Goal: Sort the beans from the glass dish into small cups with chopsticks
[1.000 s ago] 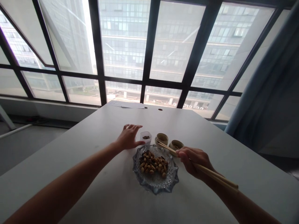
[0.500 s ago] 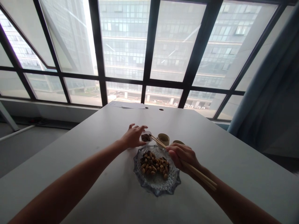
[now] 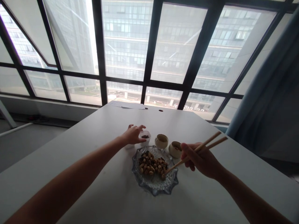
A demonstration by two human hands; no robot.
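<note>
My left hand [image 3: 133,134] has its thumb and fingers around a small white cup [image 3: 146,142] holding dark seeds [image 3: 145,137]. A pair of wooden chopsticks [image 3: 197,150] is in my right hand [image 3: 202,158], tips pointing down to the left. Those tips meet the nuts at the right side of the pile, in a scalloped clear glass bowl [image 3: 155,189]. Mixed nuts and dark seeds [image 3: 149,165] lie heaped in this bowl. Beside my right fingers sits a small beige pot [image 3: 174,152] with some brownish pieces inside.
Another beige pot [image 3: 161,141] stands between the white cup and the right pot. White papers [image 3: 128,105] lie at the far end of the white table [image 3: 102,186]. Beyond are large windows [image 3: 126,40], with a blue curtain [image 3: 261,84] at right.
My right hand has moved right, and the chopstick tips have gone from the white cup down to the nuts in the glass bowl. The white cup, tilted before, is now more upright.
</note>
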